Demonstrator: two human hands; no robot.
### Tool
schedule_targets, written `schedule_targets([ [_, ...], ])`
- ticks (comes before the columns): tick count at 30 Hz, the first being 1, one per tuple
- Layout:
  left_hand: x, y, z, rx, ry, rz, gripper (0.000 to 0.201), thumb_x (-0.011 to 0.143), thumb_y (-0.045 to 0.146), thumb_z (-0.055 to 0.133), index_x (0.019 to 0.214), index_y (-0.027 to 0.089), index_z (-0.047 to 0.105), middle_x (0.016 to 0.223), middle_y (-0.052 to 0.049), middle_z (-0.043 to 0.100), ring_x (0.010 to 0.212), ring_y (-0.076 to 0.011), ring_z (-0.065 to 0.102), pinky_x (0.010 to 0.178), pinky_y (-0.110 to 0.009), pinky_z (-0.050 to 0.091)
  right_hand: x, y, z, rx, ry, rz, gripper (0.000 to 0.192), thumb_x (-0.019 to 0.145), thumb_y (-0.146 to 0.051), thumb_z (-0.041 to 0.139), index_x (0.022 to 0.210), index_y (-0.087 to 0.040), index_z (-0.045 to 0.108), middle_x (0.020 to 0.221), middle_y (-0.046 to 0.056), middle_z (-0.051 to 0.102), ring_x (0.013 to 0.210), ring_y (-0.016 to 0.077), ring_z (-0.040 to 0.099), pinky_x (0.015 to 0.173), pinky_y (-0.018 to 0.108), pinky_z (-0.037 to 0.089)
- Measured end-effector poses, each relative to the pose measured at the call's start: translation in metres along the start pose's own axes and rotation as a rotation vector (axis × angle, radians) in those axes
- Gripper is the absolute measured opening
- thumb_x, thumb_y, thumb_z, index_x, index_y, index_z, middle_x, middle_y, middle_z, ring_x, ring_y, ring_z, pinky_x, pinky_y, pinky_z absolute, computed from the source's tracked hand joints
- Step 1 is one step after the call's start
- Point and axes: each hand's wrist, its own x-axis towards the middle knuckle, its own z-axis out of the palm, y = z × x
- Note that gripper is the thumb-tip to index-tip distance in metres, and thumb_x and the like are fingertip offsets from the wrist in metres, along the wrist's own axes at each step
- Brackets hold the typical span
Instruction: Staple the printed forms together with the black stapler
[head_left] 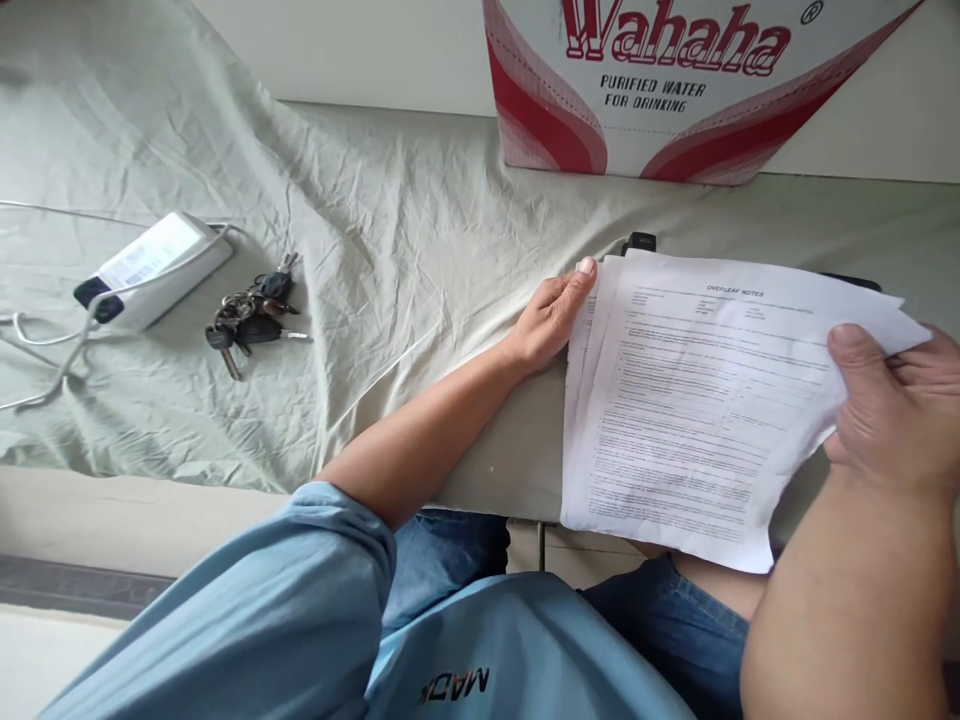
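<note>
A small stack of printed paper sheets [675,410], its top page headed "OVERLEAF NOTES", is held up in front of me over the table's near edge. My left hand [553,312] grips the stack at its upper left side, thumb on the edge. At the right side, my right hand [892,400] pinches the paper with the thumb on top, and the sheet bends there. The sheets are slightly fanned out on the left. Behind the upper edge of the paper, parts of dark objects [641,242] show; most of them is hidden.
A Wahaha water carton [645,110] stands at the back against the wall. On the wrinkled green cloth [405,230] lie a bunch of keys [251,315] and a white boxy device [157,268] with white cables [64,365] at the left.
</note>
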Motion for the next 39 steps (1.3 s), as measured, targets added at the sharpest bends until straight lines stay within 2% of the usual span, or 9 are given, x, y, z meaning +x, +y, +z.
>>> schedule_targets([
  [3,0.001,-0.001,0.000,0.019,-0.005,-0.030,0.091,0.109,0.107,0.046,0.078,0.024,0.062,0.079,-0.005,0.065,0.080,-0.0193,0.068,0.069,-0.037,0.056,-0.002,0.000,0.003,0.061,0.030,-0.058,0.034,0.074,-0.055,0.105,0.090,-0.028,0.091,0.081,0.001,0.077,0.085,0.0301,0.077,0.091,0.055,0.065],
  [5,0.001,-0.003,0.000,0.007,-0.017,-0.052,0.090,0.109,0.106,0.047,0.082,0.024,0.069,0.084,-0.007,0.072,0.084,-0.0207,0.073,0.070,-0.037,0.058,-0.003,0.003,0.004,0.024,-0.004,-0.047,0.033,0.077,-0.057,0.103,0.090,-0.028,0.093,0.079,0.000,0.078,0.082,0.0283,0.076,0.088,0.052,0.065],
  [8,0.002,-0.008,0.000,-0.060,-0.021,-0.027,0.089,0.107,0.107,0.053,0.084,0.023,0.073,0.080,-0.006,0.074,0.085,-0.0214,0.077,0.071,-0.036,0.062,-0.002,0.006,0.004,-0.002,0.001,-0.064,0.037,0.078,-0.061,0.104,0.097,-0.029,0.097,0.082,-0.001,0.083,0.079,0.0261,0.076,0.085,0.049,0.065],
  [14,0.004,-0.015,0.000,-0.123,-0.014,-0.017,0.084,0.108,0.103,0.058,0.088,0.023,0.075,0.082,-0.006,0.081,0.083,-0.0216,0.082,0.069,-0.034,0.065,-0.005,0.002,0.006,0.040,-0.011,-0.076,0.036,0.076,-0.054,0.107,0.096,-0.027,0.098,0.079,-0.002,0.082,0.072,0.0186,0.066,0.070,0.038,0.053],
  [22,0.004,-0.017,0.000,-0.140,0.004,-0.031,0.080,0.109,0.099,0.062,0.101,0.022,0.082,0.082,-0.007,0.082,0.093,-0.0264,0.089,0.076,-0.037,0.071,-0.005,0.002,0.004,0.027,-0.049,-0.091,0.024,0.082,-0.045,0.102,0.097,-0.027,0.097,0.076,-0.004,0.079,0.071,0.0172,0.063,0.074,0.038,0.051],
  [26,0.006,-0.020,-0.001,-0.146,-0.002,-0.009,0.079,0.109,0.098,0.063,0.096,0.022,0.079,0.080,-0.006,0.079,0.086,-0.0240,0.085,0.071,-0.035,0.068,-0.006,0.001,0.005,0.023,-0.050,-0.100,0.023,0.082,-0.043,0.101,0.099,-0.027,0.098,0.077,-0.004,0.080,0.072,0.0176,0.063,0.075,0.039,0.050],
  [30,0.009,-0.026,-0.002,-0.141,0.003,0.062,0.078,0.106,0.099,0.067,0.082,0.024,0.067,0.074,-0.002,0.070,0.071,-0.0174,0.070,0.063,-0.033,0.060,-0.005,0.000,0.008,0.007,-0.040,-0.118,0.021,0.082,-0.044,0.100,0.092,-0.026,0.094,0.074,-0.004,0.077,0.071,0.0172,0.061,0.073,0.038,0.047],
  [36,0.011,-0.027,-0.002,-0.130,0.004,0.167,0.081,0.105,0.102,0.062,0.080,0.026,0.062,0.071,0.001,0.057,0.065,-0.0153,0.057,0.060,-0.033,0.054,0.006,0.008,0.014,0.071,0.198,-0.207,0.030,0.069,-0.047,0.106,0.084,-0.026,0.090,0.072,-0.004,0.075,0.067,0.0169,0.060,0.072,0.039,0.046],
  [39,0.012,-0.025,-0.001,-0.126,-0.016,0.207,0.083,0.102,0.104,0.062,0.078,0.025,0.060,0.070,0.002,0.054,0.064,-0.0146,0.054,0.062,-0.033,0.054,0.009,0.010,0.017,0.132,0.224,-0.238,0.029,0.066,-0.043,0.107,0.081,-0.025,0.090,0.068,-0.004,0.072,0.065,0.0158,0.058,0.073,0.038,0.043],
])
